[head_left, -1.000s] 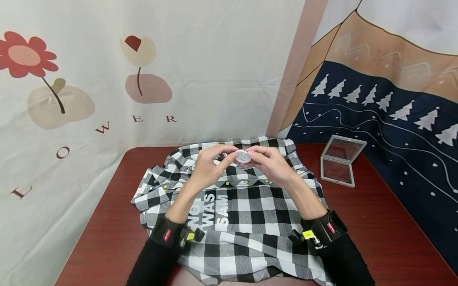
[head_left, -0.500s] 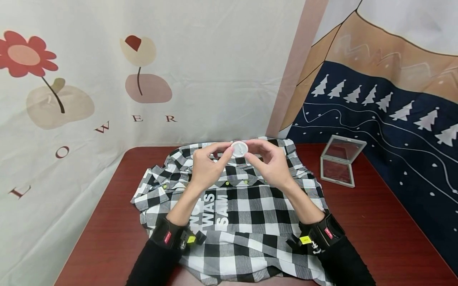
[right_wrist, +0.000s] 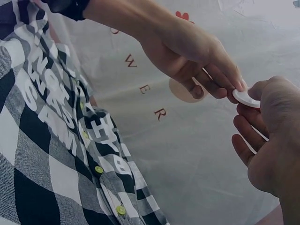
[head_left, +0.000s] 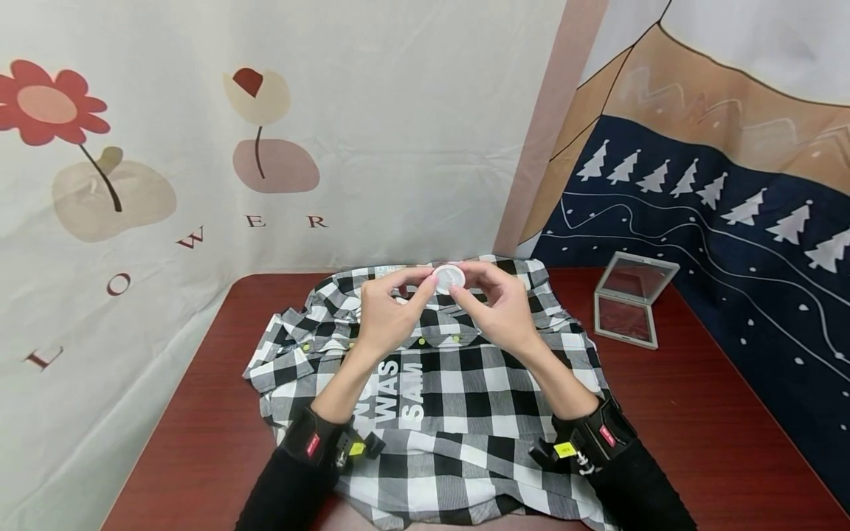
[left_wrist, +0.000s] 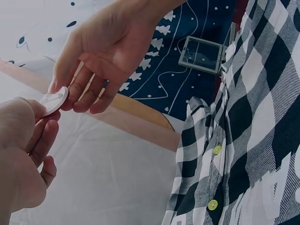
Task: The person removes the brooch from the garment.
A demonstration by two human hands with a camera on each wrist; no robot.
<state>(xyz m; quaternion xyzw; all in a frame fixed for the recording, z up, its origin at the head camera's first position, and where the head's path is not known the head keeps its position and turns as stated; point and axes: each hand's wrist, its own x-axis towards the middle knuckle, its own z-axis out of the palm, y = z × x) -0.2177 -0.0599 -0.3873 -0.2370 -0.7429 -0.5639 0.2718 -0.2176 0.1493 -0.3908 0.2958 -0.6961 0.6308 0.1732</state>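
Note:
Between both hands is a small round white disc point(head_left: 449, 279) with a pale greyish face and a raised rim, its face turned up towards the head camera. My left hand point(head_left: 390, 310) pinches its left edge between thumb and fingers. From the other side, my right hand point(head_left: 505, 310) pinches the right edge, thumb at the lower rim. Both wrist views show the disc point(left_wrist: 55, 101) edge-on, held in the air. Below the hands lies a black-and-white checked shirt point(head_left: 478, 383) with yellow-green buttons and white lettering, its far part overlapped by the hands.
On the right of the reddish-brown table point(head_left: 717, 413) stands an opened square mirror case point(head_left: 631, 299). A white flower-print curtain point(head_left: 412, 133) and a navy tree-print cloth point(head_left: 704, 214) hang behind the table.
The disc has turned from a tilted position to face the head camera and risen slightly. The right thumb shifted along its rim. The shirt and mirror case stay put.

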